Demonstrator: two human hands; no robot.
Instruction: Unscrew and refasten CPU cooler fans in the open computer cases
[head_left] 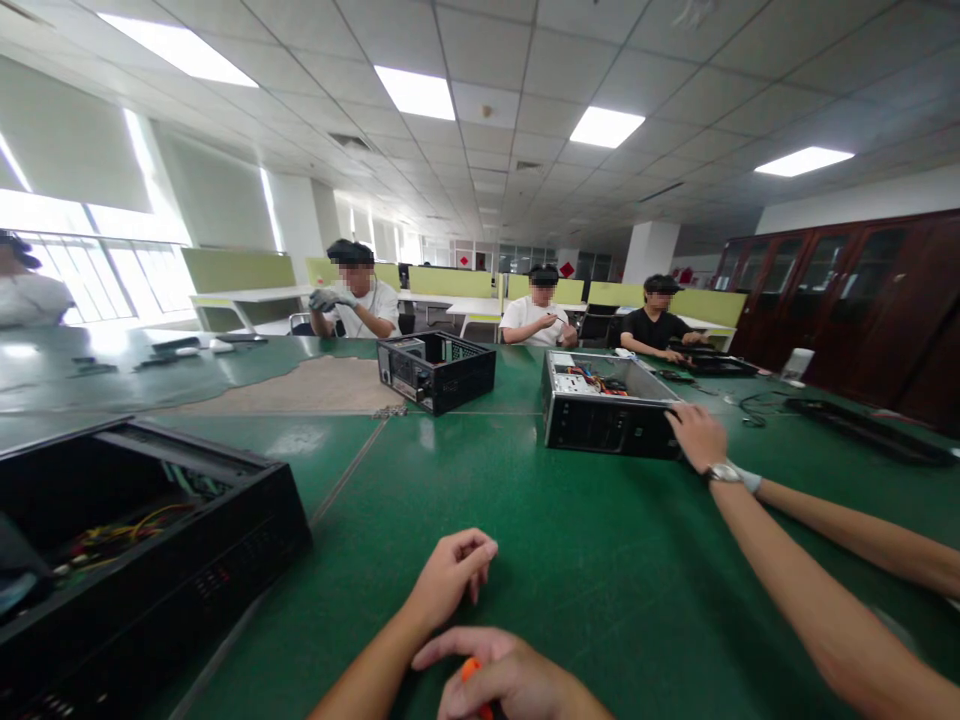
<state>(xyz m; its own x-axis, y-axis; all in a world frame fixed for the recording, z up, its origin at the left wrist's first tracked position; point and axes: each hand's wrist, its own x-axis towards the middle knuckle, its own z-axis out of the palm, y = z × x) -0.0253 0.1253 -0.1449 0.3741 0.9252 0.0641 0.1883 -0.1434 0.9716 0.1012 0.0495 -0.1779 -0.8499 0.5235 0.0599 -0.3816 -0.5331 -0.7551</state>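
My left hand (455, 577) rests over the green table, its fingers loosely curled and nothing showing in them. Just below it, at the bottom edge, my right hand (510, 675) is closed around an orange object (471, 668). Only a small orange part, perhaps a handle, sticks out; the rest is hidden by the fingers. The index finger points left across my left forearm. Neither hand touches a computer case. Ahead and to the right lies an opened computer case (619, 428) with coloured wires inside; a co-worker's hand (699, 437) with a watch touches its right front corner.
A large black open case (247, 540) lies at the left, and a smaller black case (457, 385) stands mid-table beside a brown sheet (300, 390). Cables (757, 405) and a long black panel (870, 428) lie at right. Several people sit across the green table (420, 480).
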